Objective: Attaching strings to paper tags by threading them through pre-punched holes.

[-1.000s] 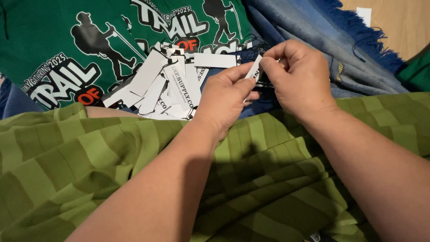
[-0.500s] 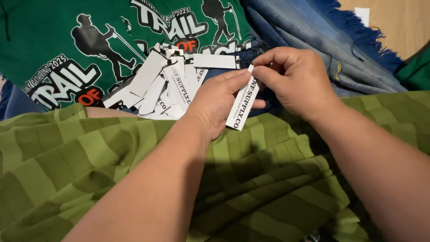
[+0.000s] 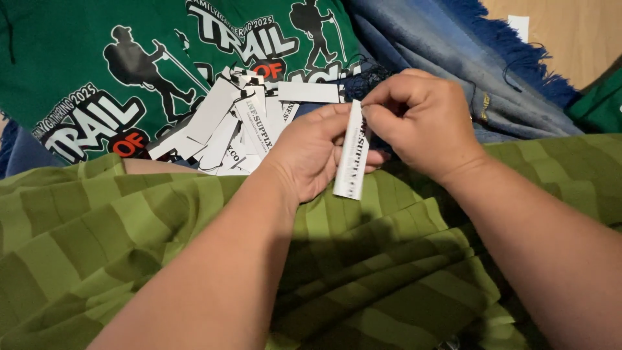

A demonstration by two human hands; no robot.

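Note:
My left hand [image 3: 310,154] and my right hand [image 3: 421,123] meet over a green striped cloth [image 3: 194,259]. Between them hangs a narrow white printed tag [image 3: 350,159], almost upright. My right hand pinches its top end with thumb and fingertips. My left hand lies palm-up behind the tag, fingers touching it. A loose pile of white tags [image 3: 236,126] lies just left of my left hand.
A dark green printed shirt [image 3: 84,71] is spread at the back left under the tag pile. Blue fringed fabric [image 3: 453,45] lies at the back right, with a wooden surface [image 3: 570,32] and a green cloth [image 3: 599,104] beyond it.
The tag, first barely showing between my fingers, has been drawn out and now hangs full length. Both hands have shifted slightly toward me.

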